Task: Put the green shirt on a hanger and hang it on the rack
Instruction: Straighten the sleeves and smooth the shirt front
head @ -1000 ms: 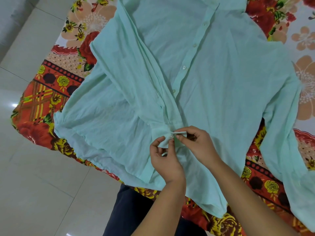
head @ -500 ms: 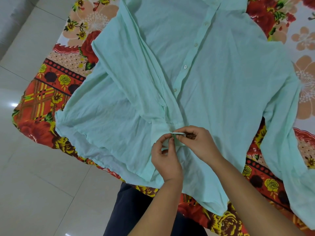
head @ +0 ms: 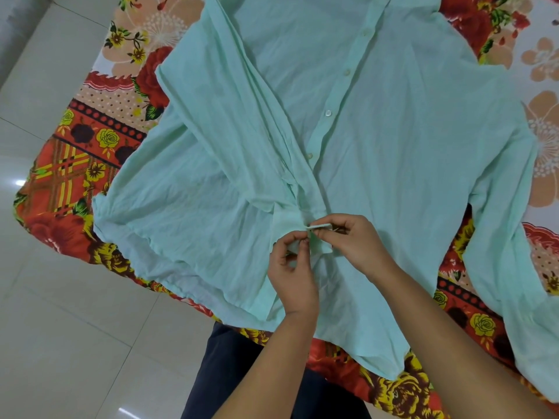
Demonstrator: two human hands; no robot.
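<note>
Across the left side and the near edge of the view runs a floor point(head: 60, 328) of pale glossy tiles, with small bright reflections on it. Beside it lies a raised flat surface covered by a floral sheet point(head: 90, 164) printed in red, orange and yellow roses, with a paler flowered part farther back.

Spread flat over that sheet is the green shirt point(head: 408, 146), front side up, its collar end reaching the far edge of the view and its hem toward the person. One sleeve point(head: 236, 116) is folded slantwise across the shirt's front; the other sleeve point(head: 514, 267) trails down the right side and over the sheet's near edge.

Dark trousers point(head: 230, 373) show below the hem.

Both hands meet at the low end of the button strip. The left hand point(head: 295, 279) pinches the cloth between thumb and fingertips, and the right hand point(head: 357, 246) pinches a narrow fold of the strip's edge, touching the left.

Small pale buttons point(head: 328, 112) run up the strip.
</note>
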